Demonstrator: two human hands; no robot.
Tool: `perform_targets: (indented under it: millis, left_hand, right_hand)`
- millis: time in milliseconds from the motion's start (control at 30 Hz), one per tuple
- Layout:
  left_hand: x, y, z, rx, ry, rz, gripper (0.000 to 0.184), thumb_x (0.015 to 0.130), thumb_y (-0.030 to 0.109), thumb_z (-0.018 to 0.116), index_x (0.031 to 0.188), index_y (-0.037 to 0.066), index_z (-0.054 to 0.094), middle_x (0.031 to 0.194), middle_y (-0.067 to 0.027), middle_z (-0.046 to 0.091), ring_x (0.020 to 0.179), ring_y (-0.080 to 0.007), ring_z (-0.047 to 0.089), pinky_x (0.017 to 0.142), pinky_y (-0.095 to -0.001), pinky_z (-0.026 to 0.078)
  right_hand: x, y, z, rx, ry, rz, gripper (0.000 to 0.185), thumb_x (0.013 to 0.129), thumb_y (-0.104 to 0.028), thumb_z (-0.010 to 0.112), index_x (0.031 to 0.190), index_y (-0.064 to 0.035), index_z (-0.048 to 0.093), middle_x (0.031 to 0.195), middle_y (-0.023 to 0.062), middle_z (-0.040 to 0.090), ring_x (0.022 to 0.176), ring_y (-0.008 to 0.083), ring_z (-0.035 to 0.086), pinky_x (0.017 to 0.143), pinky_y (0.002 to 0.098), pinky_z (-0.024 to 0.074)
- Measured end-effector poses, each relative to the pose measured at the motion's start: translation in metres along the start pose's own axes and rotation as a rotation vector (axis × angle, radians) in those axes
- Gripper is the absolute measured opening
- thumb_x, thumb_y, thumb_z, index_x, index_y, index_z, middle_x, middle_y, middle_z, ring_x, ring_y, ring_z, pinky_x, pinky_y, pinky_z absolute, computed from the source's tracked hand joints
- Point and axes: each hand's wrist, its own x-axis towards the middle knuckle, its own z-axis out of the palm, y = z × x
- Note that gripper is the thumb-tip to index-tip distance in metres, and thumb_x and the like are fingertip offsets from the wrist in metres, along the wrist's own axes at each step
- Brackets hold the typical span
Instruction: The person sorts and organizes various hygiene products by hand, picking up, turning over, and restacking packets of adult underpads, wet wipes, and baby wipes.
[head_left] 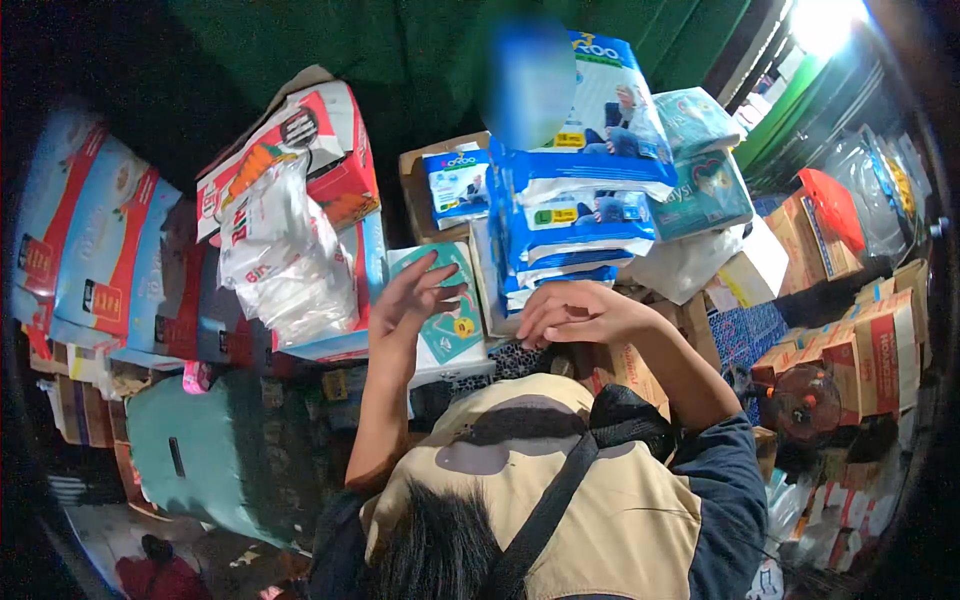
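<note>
My left hand (412, 298) is raised with its fingers apart and holds nothing. It hovers in front of a teal and white pack (452, 318). My right hand (572, 312), fingers loosely bent and somewhat apart, is at the lower edge of a stack of blue and white diaper packs (590, 215); I cannot tell whether it touches them. The top diaper pack (615, 105) leans upright on the stack, part of it blurred. A smaller blue pack (458, 186) sits in a cardboard box behind.
White plastic bags (285, 255) lie against a red printed carton (345, 165). Blue and red packs (105, 235) line the left. More teal packs (705, 190) stand right of the stack. Cartons (865, 355) and a fan (808, 402) are at the right. Another person (160, 572) is at lower left.
</note>
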Motion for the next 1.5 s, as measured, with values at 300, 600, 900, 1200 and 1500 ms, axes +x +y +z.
perform_targets:
  millis: [300,600,900,1200,1500]
  left_hand:
    - [-0.011,-0.042,-0.066,-0.021,0.196,-0.098,0.044,0.090,0.016,0.050,0.131,0.000,0.044,0.119,-0.0177,0.056,0.107,-0.0303,0.058,0.091,-0.0396,0.044]
    - [-0.018,-0.128,-0.118,-0.015,0.383,-0.297,0.039,0.092,0.017,0.051,0.126,-0.001,0.047,0.120,-0.0183,0.057,0.104,-0.0285,0.060,0.088,-0.0376,0.049]
    - [-0.052,-0.224,-0.175,-0.048,0.619,-0.447,0.036,0.083,0.017,0.061,0.115,0.002,0.056,0.090,-0.0037,0.061,0.074,-0.0137,0.056,0.065,-0.0274,0.045]
    - [-0.082,-0.321,-0.230,0.599,0.510,-0.634,0.056,0.074,0.027,0.062,0.120,-0.003,0.052,0.103,-0.0179,0.065,0.093,-0.0283,0.062,0.083,-0.0344,0.046]
    - [-0.076,-0.323,-0.215,0.610,0.529,-0.640,0.080,0.068,0.034,0.079,0.128,-0.003,0.042,0.116,-0.0226,0.058,0.105,-0.0295,0.057,0.086,-0.0367,0.046]
  right_hand:
    - [0.049,0.056,0.010,0.074,0.032,0.181,0.033,0.092,-0.007,0.054,0.124,-0.0054,0.042,0.112,0.0070,0.057,0.107,0.0133,0.053,0.091,0.0249,0.0425]
    - [0.087,0.142,0.024,-0.103,0.107,0.343,0.044,0.092,-0.018,0.057,0.129,-0.0074,0.038,0.110,0.0081,0.057,0.098,0.0125,0.054,0.082,0.0259,0.0448]
    - [0.101,0.220,0.035,0.008,0.159,0.852,0.047,0.088,-0.027,0.062,0.127,-0.0102,0.044,0.101,0.0083,0.058,0.089,0.0141,0.054,0.076,0.0277,0.0444]
    - [0.083,0.288,0.041,0.214,0.255,1.135,0.069,0.069,0.004,0.065,0.133,-0.0106,0.044,0.132,0.0108,0.049,0.117,0.0254,0.048,0.097,0.0359,0.0399]
    - [0.071,0.381,0.014,-0.269,-0.151,0.281,0.056,0.075,-0.007,0.066,0.128,-0.0136,0.050,0.129,0.0017,0.051,0.114,0.0158,0.048,0.093,0.0284,0.0398]
